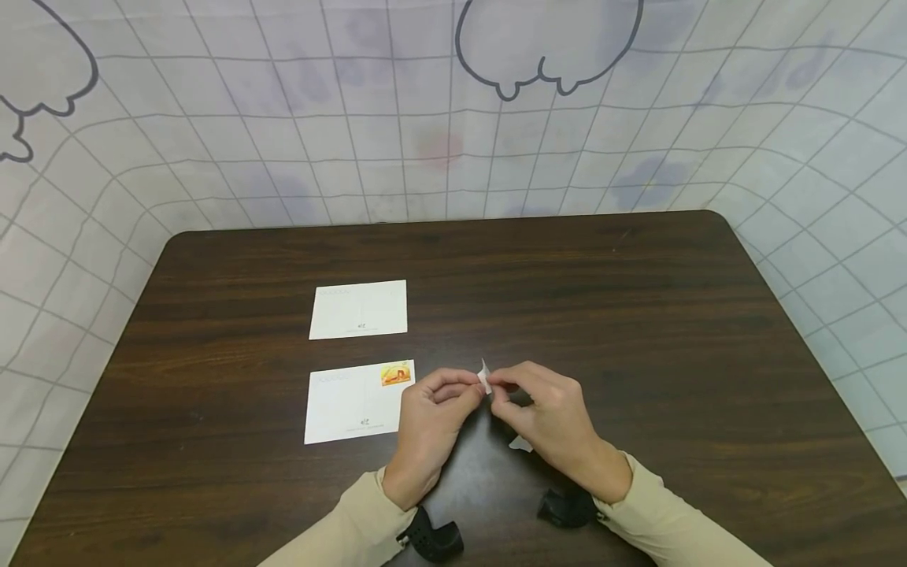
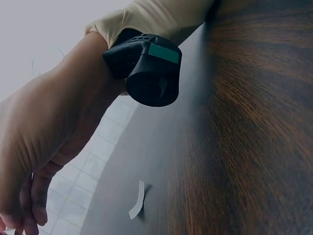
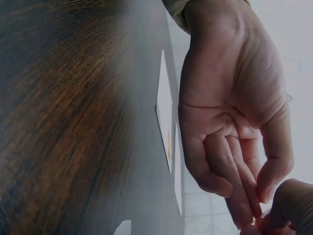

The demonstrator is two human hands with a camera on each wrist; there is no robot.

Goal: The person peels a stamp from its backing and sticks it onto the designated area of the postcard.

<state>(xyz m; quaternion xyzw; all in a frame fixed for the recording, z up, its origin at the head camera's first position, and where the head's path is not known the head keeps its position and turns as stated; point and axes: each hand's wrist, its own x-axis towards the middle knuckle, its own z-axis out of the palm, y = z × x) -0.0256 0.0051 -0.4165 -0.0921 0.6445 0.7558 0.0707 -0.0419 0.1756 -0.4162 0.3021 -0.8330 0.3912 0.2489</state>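
A small white piece of paper [image 1: 484,378], bent with a pointed top corner, is held between my two hands above the table. My left hand [image 1: 434,421] pinches its left side between thumb and forefinger. From the other side my right hand [image 1: 556,413] pinches it too, the fingertips of both hands almost meeting. Just left of the left hand lies a white postcard [image 1: 347,405] with an orange and yellow stamp [image 1: 395,374] in its upper right corner; the hand covers part of its right edge. Below the right hand is a curved white paper scrap [image 2: 138,200].
A second white postcard [image 1: 359,309], without a stamp, lies farther back on the dark wooden table [image 1: 602,291]. Black wrist cameras [image 1: 432,539] hang under both sleeves. A white gridded curtain [image 1: 425,134] surrounds the table's back and sides.
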